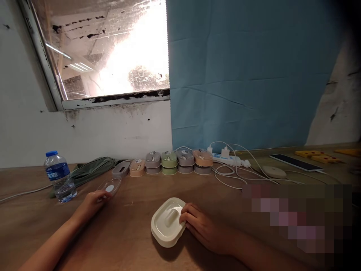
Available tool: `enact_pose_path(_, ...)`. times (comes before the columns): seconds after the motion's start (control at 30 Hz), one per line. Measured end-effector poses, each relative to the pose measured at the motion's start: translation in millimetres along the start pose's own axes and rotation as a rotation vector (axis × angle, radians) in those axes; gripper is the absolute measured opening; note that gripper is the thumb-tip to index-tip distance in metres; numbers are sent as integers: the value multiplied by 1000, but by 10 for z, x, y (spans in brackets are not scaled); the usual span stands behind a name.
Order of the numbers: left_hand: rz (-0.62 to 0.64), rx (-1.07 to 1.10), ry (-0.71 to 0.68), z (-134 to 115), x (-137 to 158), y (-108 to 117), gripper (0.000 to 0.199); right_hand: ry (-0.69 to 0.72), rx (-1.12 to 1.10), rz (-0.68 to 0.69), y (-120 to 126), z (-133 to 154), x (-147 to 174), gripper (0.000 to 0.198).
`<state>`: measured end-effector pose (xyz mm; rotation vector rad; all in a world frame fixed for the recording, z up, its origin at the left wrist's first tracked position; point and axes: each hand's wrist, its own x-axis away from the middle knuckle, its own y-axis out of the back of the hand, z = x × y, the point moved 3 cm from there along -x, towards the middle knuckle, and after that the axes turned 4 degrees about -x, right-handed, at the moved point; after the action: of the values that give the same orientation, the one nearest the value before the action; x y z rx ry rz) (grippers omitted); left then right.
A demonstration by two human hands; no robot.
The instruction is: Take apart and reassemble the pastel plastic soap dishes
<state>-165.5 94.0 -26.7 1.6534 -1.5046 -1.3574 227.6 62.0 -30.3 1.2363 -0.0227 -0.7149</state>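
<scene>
My right hand (199, 227) grips the right edge of a cream plastic box (166, 223), rounded and oblong, with a raised bar in its middle. The box is tilted and casts a shadow on the table below it. Further left, the fingers of my left hand (97, 198) pinch the near edge of a clear plastic lid (115, 182) that has a round white sticker on it. The lid is low over the table or touching it; I cannot tell which.
Small boxes in grey, green and peach (168, 160) line the wall, some stacked in twos. At left are a water bottle (59, 177) and green cloth (96, 171). A power strip (227, 159), loose cables, a phone (295, 162) and yellow pieces (317, 155) lie at right.
</scene>
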Motion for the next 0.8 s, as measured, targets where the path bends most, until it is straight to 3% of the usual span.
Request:
enact_pose_path(0.33,-20,-58,-18,100,-56,-40,25,-26,-54,20,3,-15,13,21)
enact_pose_path(0.43,-173,-156,-75,-3,-136,-34,25,-10,-53,15,1,-14,17,21)
enact_pose_path(0.5,-297,-204,-112,-136,-295,-60,29,-3,-53,10,1,-13,17,21)
enact_pose_path(0.57,-331,-244,-146,-294,-544,-153,34,-1,-49,3,4,-9,12,21)
enact_pose_path(0.7,-189,-354,-104,-530,-1096,-476,54,-10,-30,14,13,10,-4,21)
enact_pose_path(0.8,-132,-360,-58,-583,-1337,-660,53,-26,-19,31,25,23,-14,19)
